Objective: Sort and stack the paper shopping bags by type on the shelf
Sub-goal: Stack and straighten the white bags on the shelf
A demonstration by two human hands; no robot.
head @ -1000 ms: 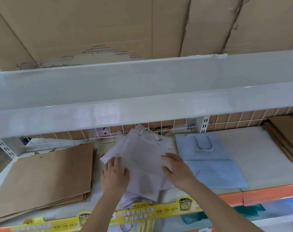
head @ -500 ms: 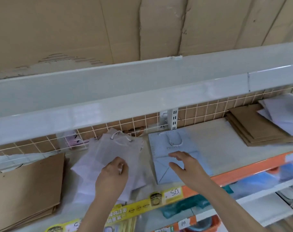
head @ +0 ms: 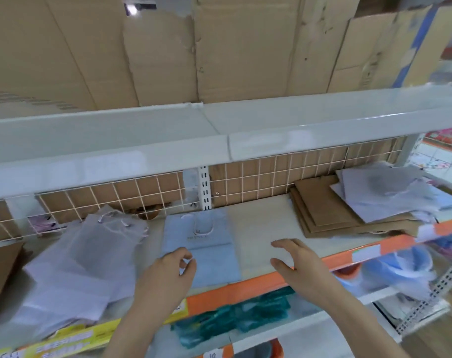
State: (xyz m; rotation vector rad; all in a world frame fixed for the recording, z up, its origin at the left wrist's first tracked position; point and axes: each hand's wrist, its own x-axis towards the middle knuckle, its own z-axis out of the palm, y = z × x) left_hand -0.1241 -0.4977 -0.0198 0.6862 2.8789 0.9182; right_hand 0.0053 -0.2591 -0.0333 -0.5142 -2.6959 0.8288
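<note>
Blue bag [head: 201, 250] lies flat on the shelf [head: 261, 228], the landmark here, its white cord handle pointing toward the back grid. White bags [head: 75, 267] sit in a loose, skewed pile to its left. Further left a brown stack [head: 0, 275] shows at the frame edge. Well to the right of the blue bag are 2 more piles: brown bags [head: 325, 210] flat, and a messy white heap [head: 385, 195] partly on top of them.

Handling, judged: all thin paper, light, flat-folded, stiff along creases but easy to crumple or tear at the cords. Sheets likely slide on each other, so a pile fans out if pushed from 1 side. Best hold: pinch a folded edge, or palm flat on top and slide; avoid lifting by cords.

Left hand [head: 168, 272] hovers over the blue bag's front-left corner, fingers loosely curled, thumb near forefinger, holding nothing; contact with the bag cannot be told. Right hand [head: 297, 264] is right of the blue bag over bare shelf, fingers spread wide, empty, pointing left. Motion blur softens edges.
</note>
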